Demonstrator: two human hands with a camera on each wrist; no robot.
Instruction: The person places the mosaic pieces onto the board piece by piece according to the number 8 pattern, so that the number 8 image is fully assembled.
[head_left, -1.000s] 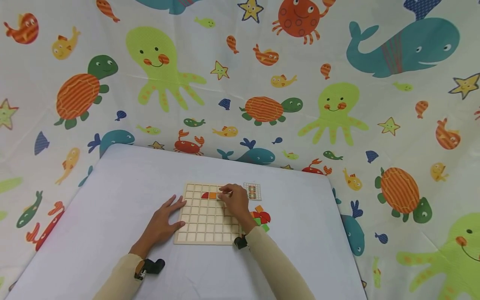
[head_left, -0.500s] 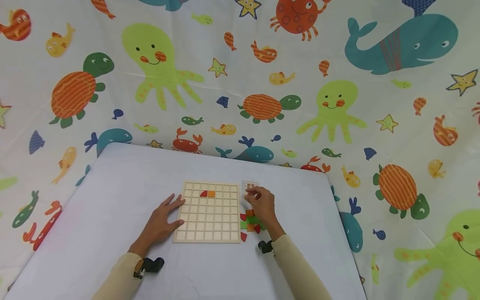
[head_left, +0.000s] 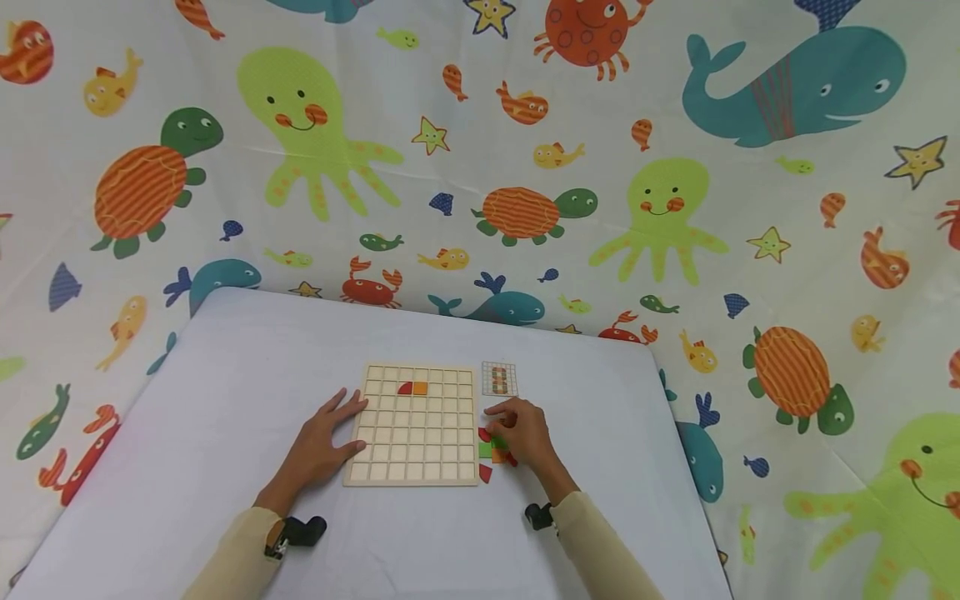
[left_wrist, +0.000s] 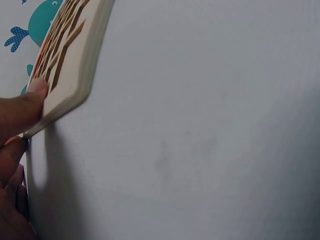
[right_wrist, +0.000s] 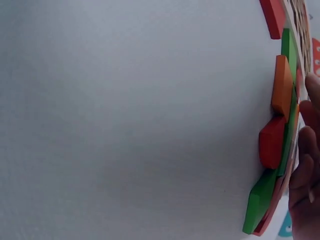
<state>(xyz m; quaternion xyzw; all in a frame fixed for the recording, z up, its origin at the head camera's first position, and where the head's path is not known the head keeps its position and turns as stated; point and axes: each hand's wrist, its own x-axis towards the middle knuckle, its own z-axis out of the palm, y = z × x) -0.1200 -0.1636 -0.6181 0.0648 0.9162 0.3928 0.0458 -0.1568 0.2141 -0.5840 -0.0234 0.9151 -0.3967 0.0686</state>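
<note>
My left hand (head_left: 318, 446) lies at the left edge of a wooden grid board (head_left: 416, 477), fingers spread, thumb and fingertips touching its rim. In the left wrist view the thumb (left_wrist: 37, 90) rests on the board's corner area. A red quarter-circle piece (head_left: 406, 388) and an orange square piece (head_left: 421, 388) sit side by side in cells of an upper row. My right hand (head_left: 527, 435) is over the loose pieces right of the board, index finger and thumb apart. No held piece shows between them. Its fingers partly hide the pile.
The pile has a green piece (head_left: 485, 451), an orange piece (right_wrist: 282, 86), red pieces and others, close against the board's right edge. A small printed pattern card (head_left: 499, 379) lies above it. A patterned sea-animal cloth (head_left: 480, 167) hangs behind the white table (head_left: 262, 350).
My right hand has left the orange square on the board, passed over the card and come down to the loose pieces. The left hand has stayed at the board's edge.
</note>
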